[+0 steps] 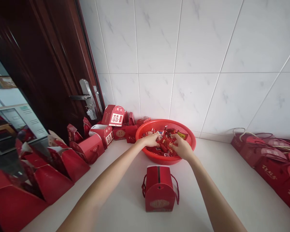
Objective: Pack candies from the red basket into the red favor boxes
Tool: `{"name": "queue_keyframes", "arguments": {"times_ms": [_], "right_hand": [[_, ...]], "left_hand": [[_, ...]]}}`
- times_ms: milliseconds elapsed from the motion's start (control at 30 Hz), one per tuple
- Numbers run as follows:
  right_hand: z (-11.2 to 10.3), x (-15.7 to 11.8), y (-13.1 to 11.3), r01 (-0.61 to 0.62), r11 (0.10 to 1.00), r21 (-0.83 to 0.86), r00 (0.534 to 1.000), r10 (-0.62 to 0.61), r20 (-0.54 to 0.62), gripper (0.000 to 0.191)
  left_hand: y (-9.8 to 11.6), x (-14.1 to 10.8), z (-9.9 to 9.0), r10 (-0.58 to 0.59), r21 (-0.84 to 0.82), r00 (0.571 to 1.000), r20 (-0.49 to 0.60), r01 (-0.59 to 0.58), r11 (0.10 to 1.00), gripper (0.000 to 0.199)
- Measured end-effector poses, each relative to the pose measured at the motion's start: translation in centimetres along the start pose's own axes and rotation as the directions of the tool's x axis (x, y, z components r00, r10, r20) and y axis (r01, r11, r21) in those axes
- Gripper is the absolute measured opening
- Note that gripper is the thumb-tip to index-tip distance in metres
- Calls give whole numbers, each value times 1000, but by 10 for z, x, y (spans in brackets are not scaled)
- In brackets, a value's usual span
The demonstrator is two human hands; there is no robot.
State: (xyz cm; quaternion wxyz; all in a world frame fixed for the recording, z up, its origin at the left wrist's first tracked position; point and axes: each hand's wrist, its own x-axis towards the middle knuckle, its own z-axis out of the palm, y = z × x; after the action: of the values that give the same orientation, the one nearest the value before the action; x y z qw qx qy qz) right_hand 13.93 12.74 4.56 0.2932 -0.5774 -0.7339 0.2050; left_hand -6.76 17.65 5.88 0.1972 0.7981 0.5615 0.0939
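A red plastic basket (192,141) holds a heap of wrapped candies (164,143), mostly red. My left hand (150,140) reaches over the basket's left side, its fingertips among the candies. From the right comes my right hand (183,147), thumb and fingers apart, touching the candies too. Some fingertips of both hands are partly hidden in the heap, and I see no candy clearly gripped. Between my forearms a red gift box (159,190) with a rounded front and red cord handles stands closed on the white tabletop (125,193).
Red gift boxes (91,149) line the table's left edge, and others are stacked (114,116) by the wall left of the basket. Red bags with cord handles (268,164) stand along the right. Behind are a tiled wall (157,42) and a dark door with a handle (87,96).
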Motion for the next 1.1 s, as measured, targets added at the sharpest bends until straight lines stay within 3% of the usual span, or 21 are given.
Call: {"name": "queue_keyframes", "arguments": {"times_ms": [133, 333, 567, 633, 733, 800, 900, 1000, 1100], "right_hand": [[1, -1, -2, 46, 997, -67, 999, -45, 5, 36], [1, -3, -7, 28, 995, -95, 999, -26, 20, 27], [-2, -6, -12, 12, 992, -126, 999, -8, 39, 28], [-3, -6, -13, 15, 992, -123, 999, -9, 47, 29], [-5, -7, -15, 8, 994, -113, 999, -2, 54, 32], [-6, -8, -16, -9, 995, -103, 998, 15, 57, 36], [-7, -8, -18, -32, 996, -84, 997, 37, 61, 41], [-7, -8, -19, -40, 996, -82, 997, 45, 58, 41], [-7, -9, -19, -40, 994, -100, 998, 45, 47, 39]], "left_hand": [[3, -4, -1, -17, 3, 998, 53, 17, 1000, 19], [5, -9, -6, 40, -47, 976, 215, -31, 998, 41], [1, -3, -2, 44, -43, 983, 179, -37, 998, 52], [1, -3, -3, 62, -76, 989, 131, -52, 996, 60], [0, -3, -4, 122, -222, 990, -66, -134, 966, 65], [-1, -3, -5, 150, -343, 967, -206, -215, 915, 61], [-4, -2, -6, 183, -449, 939, -292, -304, 840, 51], [-6, 0, -6, 200, -430, 917, -345, -344, 834, 41], [-6, 1, -6, 118, -318, 877, -465, -291, 902, 37]]}}
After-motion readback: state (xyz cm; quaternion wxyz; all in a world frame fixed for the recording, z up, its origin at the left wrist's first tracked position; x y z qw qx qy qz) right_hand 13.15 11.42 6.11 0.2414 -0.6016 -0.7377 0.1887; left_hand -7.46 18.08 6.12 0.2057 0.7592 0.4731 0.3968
